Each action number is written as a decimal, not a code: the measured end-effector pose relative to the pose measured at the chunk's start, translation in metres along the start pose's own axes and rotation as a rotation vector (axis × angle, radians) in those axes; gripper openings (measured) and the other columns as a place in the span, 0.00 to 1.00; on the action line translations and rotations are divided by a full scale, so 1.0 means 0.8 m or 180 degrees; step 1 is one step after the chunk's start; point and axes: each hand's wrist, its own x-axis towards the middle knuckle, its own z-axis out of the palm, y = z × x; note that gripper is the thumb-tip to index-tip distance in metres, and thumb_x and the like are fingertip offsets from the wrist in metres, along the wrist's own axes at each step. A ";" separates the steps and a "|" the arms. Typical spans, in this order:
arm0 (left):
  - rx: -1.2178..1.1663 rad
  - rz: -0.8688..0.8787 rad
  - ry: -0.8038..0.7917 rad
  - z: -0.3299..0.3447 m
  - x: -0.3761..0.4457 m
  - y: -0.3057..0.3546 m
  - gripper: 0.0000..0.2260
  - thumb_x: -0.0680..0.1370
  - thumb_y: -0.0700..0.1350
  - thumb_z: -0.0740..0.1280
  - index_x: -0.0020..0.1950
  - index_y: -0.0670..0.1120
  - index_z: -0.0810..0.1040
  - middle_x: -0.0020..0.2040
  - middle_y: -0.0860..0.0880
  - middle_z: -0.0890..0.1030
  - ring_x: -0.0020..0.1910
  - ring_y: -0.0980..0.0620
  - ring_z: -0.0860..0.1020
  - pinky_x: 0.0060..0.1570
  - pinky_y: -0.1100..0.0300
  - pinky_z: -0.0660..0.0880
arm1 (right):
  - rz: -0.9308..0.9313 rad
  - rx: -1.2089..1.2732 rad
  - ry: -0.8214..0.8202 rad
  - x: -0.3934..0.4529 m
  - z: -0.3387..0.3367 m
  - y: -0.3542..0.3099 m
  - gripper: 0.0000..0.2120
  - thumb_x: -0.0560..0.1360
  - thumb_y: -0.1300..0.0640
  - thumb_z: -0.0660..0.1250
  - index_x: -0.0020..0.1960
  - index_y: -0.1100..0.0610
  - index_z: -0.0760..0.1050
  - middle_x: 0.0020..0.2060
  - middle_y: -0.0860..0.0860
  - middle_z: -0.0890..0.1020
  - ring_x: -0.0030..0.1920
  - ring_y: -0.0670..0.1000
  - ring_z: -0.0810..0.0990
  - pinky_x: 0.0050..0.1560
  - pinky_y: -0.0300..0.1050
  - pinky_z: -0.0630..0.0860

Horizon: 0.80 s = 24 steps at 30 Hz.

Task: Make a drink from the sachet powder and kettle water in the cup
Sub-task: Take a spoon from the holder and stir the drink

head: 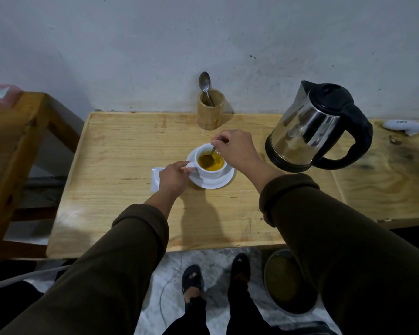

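Spoon [213, 154] in right-hand fingers [217, 142], inside cup [209, 170].

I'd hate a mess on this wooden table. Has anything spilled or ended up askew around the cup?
Nothing stands out. The cup sits upright on its saucer, the yellow drink stays inside, and no spill shows on the table. The kettle stands upright to the right.

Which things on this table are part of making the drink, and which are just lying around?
In use: cup of yellow drink on its saucer, stirring spoon in the right hand, left hand on the cup handle, sachet, kettle.

Lying about: wooden holder with spare spoon, white object at far right.
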 end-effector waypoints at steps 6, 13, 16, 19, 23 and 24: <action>-0.0066 -0.0040 0.0010 0.001 0.001 0.001 0.15 0.79 0.50 0.62 0.64 0.51 0.77 0.60 0.45 0.81 0.61 0.47 0.76 0.52 0.63 0.67 | -0.0031 -0.0290 -0.0037 0.003 -0.004 0.002 0.10 0.78 0.56 0.63 0.51 0.59 0.81 0.49 0.55 0.84 0.52 0.53 0.80 0.48 0.41 0.72; -0.0066 -0.0055 0.0012 0.001 0.002 0.001 0.14 0.79 0.50 0.62 0.64 0.51 0.78 0.59 0.45 0.82 0.53 0.49 0.76 0.49 0.63 0.67 | -0.0283 -0.0554 -0.0019 0.002 0.002 -0.001 0.11 0.79 0.61 0.60 0.55 0.60 0.81 0.55 0.56 0.81 0.58 0.53 0.78 0.49 0.39 0.69; -0.0062 -0.0042 -0.0004 0.001 0.002 0.001 0.15 0.79 0.50 0.62 0.64 0.51 0.77 0.59 0.45 0.82 0.47 0.53 0.73 0.47 0.63 0.66 | -0.0294 -0.0382 -0.0098 0.000 0.004 -0.003 0.12 0.80 0.60 0.59 0.56 0.60 0.81 0.57 0.56 0.81 0.59 0.54 0.77 0.56 0.41 0.71; -0.0025 -0.0035 -0.0001 0.001 0.002 0.001 0.15 0.79 0.50 0.62 0.64 0.51 0.77 0.58 0.45 0.82 0.47 0.53 0.73 0.47 0.62 0.66 | -0.0266 -0.0151 -0.0163 -0.001 0.004 -0.002 0.11 0.79 0.59 0.61 0.54 0.60 0.81 0.53 0.56 0.83 0.56 0.53 0.79 0.53 0.40 0.71; 0.0061 -0.0033 -0.0013 0.000 0.003 0.002 0.15 0.79 0.50 0.61 0.64 0.51 0.77 0.58 0.44 0.82 0.47 0.52 0.72 0.48 0.62 0.66 | -0.0295 -0.0245 -0.0116 0.001 -0.001 0.001 0.09 0.78 0.58 0.62 0.51 0.59 0.79 0.47 0.55 0.83 0.49 0.52 0.79 0.47 0.40 0.71; 0.0070 -0.0038 -0.0017 0.000 0.003 0.002 0.15 0.79 0.50 0.61 0.64 0.51 0.77 0.58 0.44 0.82 0.47 0.52 0.72 0.48 0.62 0.66 | -0.0319 -0.0326 -0.0085 0.001 -0.002 0.003 0.09 0.78 0.58 0.62 0.52 0.59 0.79 0.47 0.56 0.83 0.49 0.53 0.79 0.47 0.42 0.72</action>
